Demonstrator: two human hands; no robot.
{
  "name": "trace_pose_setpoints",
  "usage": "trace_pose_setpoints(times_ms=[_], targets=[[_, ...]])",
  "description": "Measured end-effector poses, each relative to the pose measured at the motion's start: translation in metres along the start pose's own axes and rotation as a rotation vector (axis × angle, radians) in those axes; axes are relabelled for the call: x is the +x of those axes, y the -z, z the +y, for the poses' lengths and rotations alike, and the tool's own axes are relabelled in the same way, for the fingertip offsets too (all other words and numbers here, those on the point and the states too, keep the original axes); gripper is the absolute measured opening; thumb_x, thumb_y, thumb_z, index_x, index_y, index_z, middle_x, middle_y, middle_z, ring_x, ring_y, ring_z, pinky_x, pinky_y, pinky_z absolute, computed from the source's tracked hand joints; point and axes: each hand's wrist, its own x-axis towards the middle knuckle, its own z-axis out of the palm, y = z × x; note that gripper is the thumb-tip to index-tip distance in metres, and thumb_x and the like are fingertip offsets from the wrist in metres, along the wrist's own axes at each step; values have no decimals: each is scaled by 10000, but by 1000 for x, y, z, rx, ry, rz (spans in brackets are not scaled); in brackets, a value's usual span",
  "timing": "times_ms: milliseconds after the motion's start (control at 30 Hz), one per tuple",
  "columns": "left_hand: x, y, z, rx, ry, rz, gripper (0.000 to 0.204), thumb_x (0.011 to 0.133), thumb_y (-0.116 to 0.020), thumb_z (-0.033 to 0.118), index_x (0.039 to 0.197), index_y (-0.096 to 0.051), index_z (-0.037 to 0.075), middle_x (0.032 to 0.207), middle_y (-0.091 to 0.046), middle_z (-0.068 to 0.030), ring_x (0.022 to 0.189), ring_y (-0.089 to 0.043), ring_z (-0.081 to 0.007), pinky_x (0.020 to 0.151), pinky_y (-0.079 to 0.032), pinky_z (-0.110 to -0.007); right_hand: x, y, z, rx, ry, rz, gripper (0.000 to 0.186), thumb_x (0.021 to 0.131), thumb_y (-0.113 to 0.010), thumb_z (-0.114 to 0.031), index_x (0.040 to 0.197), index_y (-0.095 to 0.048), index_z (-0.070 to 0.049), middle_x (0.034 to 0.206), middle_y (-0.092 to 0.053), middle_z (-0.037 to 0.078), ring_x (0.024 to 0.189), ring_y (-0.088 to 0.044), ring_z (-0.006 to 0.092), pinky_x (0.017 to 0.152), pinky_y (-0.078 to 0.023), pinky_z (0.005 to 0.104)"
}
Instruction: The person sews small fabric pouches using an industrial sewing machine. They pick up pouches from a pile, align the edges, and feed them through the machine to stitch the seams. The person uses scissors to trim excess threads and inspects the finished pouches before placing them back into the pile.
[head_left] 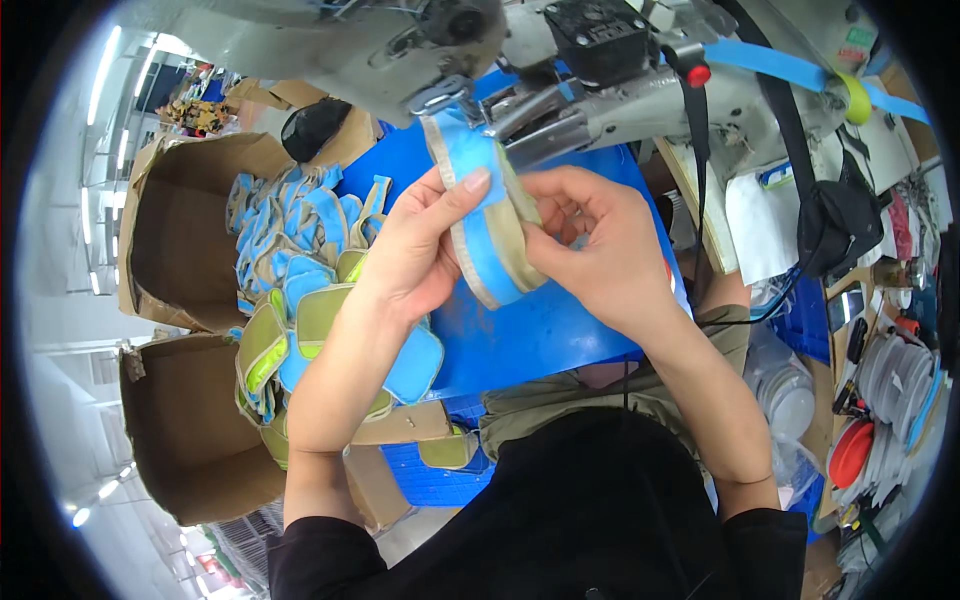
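A looped fabric band (483, 255), blue with tan edging, hangs between my hands just below the grey sewing machine (625, 120). My left hand (420, 240) grips its left side, thumb pressed flat on the blue cloth. On the other side, my right hand (600, 240) pinches the tan edge with curled fingers. The band's upper end reaches up to the metal presser parts (440, 97); whether it lies under them I cannot tell. Beneath my hands is a blue work table (490, 350).
Left of the table lies a pile of blue and tan bands (290, 225), with green-and-blue fabric pieces (325, 312) nearer me. Two cardboard boxes (150, 235) (130, 430) stand beyond. A blue ribbon (770, 65) runs along the machine. Reels (890, 375) sit far right.
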Motion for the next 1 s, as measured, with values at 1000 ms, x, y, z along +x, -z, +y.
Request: trace_pose_setpoints(times_ms=[1000], targets=[[-2, -15, 2, 132, 63, 45, 210, 931, -756, 118, 1091, -684, 2, 974, -751, -95, 829, -736, -154, 750, -619, -320, -8, -10, 18, 116, 49, 36, 285, 821, -752, -22, 1105, -731, -1, 838, -657, 19, 774, -620, 93, 755, -508, 258]])
